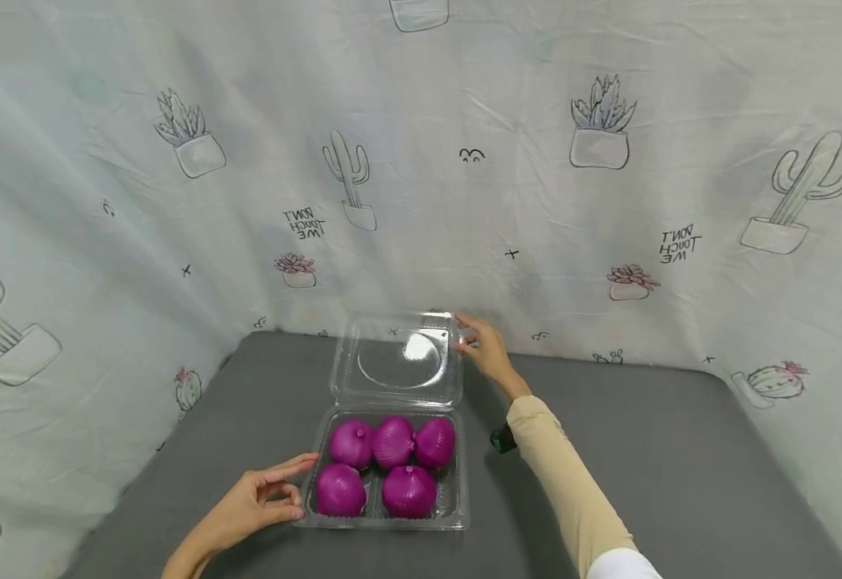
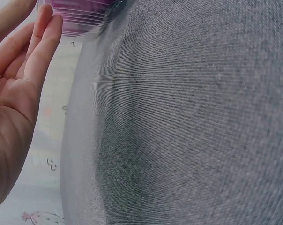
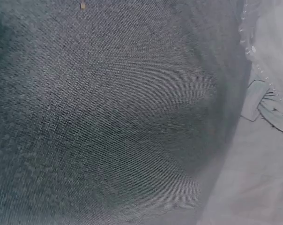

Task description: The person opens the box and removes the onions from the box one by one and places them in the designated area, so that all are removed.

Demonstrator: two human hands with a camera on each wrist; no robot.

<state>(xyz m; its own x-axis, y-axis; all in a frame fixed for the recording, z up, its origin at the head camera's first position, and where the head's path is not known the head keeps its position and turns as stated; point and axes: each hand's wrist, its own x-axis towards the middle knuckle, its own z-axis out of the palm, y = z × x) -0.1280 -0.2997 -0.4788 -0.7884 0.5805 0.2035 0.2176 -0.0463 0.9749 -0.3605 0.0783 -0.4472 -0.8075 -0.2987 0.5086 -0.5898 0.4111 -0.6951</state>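
Note:
A clear plastic clamshell container (image 1: 379,521) lies on the grey table with several purple onions (image 1: 409,492) in its base. Its transparent lid (image 1: 392,390) is hinged up and back, away from the base. At the base's left side is my left hand (image 1: 250,505), its fingertips and thumb touching the wall; the left wrist view shows this hand (image 2: 19,89) with fairly straight fingers beside the ribbed plastic. My right hand (image 1: 487,347) holds the lid's right edge between thumb and fingers. Only a bit of the clear plastic edge (image 3: 247,35) shows in the right wrist view, without the hand.
A grey cloth covers the table (image 1: 630,450). Behind it and along the left hangs a pale curtain (image 1: 435,201) printed with potted cacti. A small dark object (image 1: 502,439) shows by the right forearm, partly hidden by the sleeve (image 1: 561,482).

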